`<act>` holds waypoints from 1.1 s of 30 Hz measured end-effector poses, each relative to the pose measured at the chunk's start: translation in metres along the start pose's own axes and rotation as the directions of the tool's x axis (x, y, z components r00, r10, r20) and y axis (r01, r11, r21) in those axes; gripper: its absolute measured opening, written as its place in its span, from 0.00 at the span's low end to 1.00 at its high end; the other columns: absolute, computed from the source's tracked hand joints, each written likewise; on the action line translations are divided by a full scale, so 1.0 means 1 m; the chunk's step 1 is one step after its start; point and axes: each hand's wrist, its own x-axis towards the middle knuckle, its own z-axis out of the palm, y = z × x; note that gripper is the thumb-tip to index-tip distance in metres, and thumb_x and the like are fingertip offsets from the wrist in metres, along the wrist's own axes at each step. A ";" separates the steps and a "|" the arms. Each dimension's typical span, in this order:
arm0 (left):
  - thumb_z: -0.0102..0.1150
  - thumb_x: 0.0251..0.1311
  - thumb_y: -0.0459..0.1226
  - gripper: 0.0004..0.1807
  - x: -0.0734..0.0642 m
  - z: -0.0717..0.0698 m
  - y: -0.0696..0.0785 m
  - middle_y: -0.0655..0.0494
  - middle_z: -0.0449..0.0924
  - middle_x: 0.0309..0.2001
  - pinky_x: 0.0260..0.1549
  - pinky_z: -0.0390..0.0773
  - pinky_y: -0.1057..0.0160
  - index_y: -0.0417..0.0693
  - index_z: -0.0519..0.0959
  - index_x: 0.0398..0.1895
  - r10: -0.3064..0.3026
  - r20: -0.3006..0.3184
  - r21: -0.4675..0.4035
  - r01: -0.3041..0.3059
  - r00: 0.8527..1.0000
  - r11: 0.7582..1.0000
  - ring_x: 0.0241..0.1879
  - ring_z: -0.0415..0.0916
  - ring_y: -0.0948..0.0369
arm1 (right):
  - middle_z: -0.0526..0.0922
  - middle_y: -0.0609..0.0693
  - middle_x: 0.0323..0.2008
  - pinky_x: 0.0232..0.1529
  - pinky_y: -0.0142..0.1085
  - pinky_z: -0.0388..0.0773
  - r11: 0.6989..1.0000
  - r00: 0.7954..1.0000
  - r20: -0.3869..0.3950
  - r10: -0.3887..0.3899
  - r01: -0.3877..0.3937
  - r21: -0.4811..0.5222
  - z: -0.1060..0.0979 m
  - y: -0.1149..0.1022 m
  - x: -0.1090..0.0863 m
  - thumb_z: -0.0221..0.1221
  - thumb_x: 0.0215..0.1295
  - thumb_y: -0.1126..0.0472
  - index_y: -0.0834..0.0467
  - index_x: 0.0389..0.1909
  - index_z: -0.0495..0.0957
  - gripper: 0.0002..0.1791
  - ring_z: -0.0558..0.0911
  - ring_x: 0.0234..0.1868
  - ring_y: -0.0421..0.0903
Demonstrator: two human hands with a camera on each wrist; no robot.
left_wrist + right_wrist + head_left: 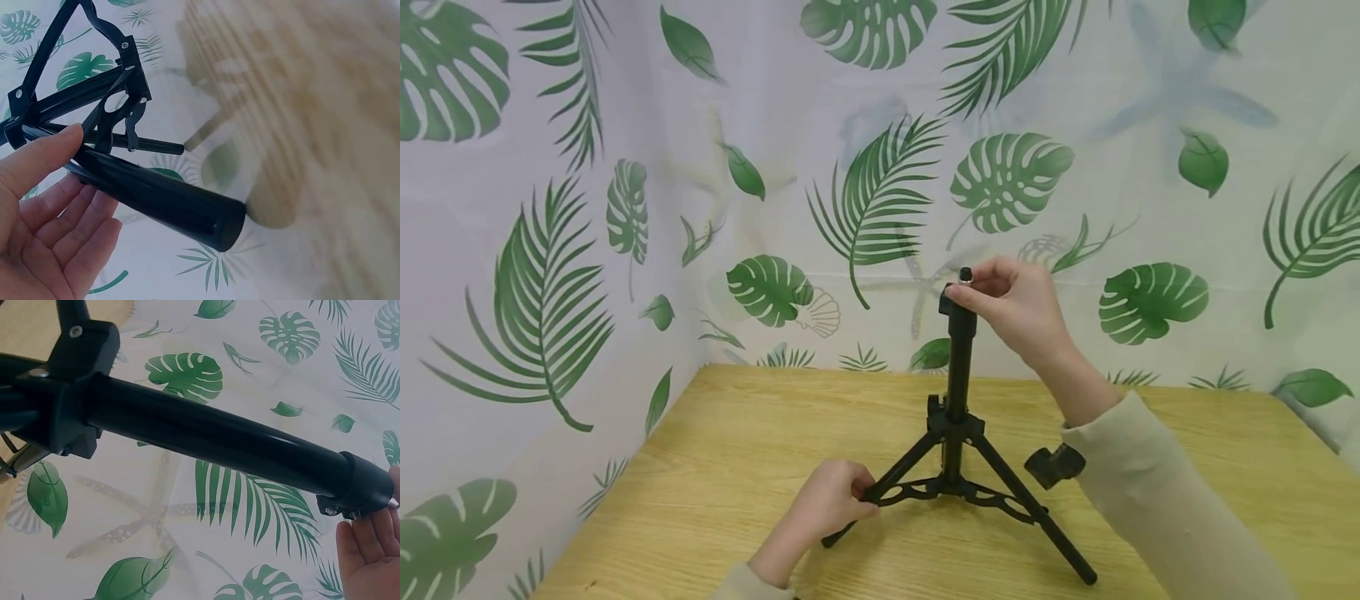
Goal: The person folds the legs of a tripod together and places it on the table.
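One table (737, 425), one tripod (955, 427)

Hand: the right hand (374, 553), only partly in view, fingers touching the underside of the collar.
Collar: black collar (370, 482) at the fingers, capping the tube; small screws (331, 511) on its lower side, just beside the fingertips.
Tube: smooth black tube (219, 434), slanting away from the hand to the hub.
Hub: black hub (69, 394) with riveted joints, at the end well apart from the hand.
Backdrop: white, leaf-printed backdrop (262, 384), behind hand and tube.
Desk: pale desk (31, 328), beyond the hub, farthest from the hand.
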 end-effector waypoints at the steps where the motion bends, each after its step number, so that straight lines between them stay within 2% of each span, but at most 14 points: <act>1: 0.69 0.40 0.32 0.09 0.000 0.001 0.000 0.59 0.77 0.22 0.23 0.72 0.72 0.39 0.80 0.25 -0.003 -0.002 0.001 0.003 1.000 1.000 0.22 0.72 0.69 | 0.81 0.56 0.31 0.35 0.36 0.71 1.000 1.000 0.003 -0.001 0.001 0.003 0.000 0.001 0.000 0.62 0.53 0.56 0.65 0.34 0.77 0.16 0.78 0.31 0.42; 11: 0.69 0.40 0.34 0.09 0.007 0.004 0.002 0.59 0.78 0.22 0.23 0.71 0.71 0.40 0.80 0.27 0.012 -0.037 0.046 -0.010 0.999 0.999 0.23 0.72 0.69 | 0.81 0.56 0.31 0.35 0.35 0.71 1.000 1.000 0.007 -0.007 0.007 -0.010 0.001 0.004 -0.004 0.62 0.54 0.56 0.65 0.34 0.77 0.15 0.78 0.30 0.42; 33: 0.68 0.43 0.35 0.12 0.011 0.005 0.005 0.56 0.79 0.26 0.26 0.73 0.70 0.39 0.80 0.30 -0.007 -0.063 0.026 0.009 0.998 1.000 0.26 0.74 0.65 | 0.80 0.56 0.29 0.32 0.35 0.72 1.000 1.000 0.026 0.013 -0.012 -0.009 0.006 0.011 -0.006 0.62 0.54 0.56 0.65 0.32 0.76 0.14 0.77 0.29 0.44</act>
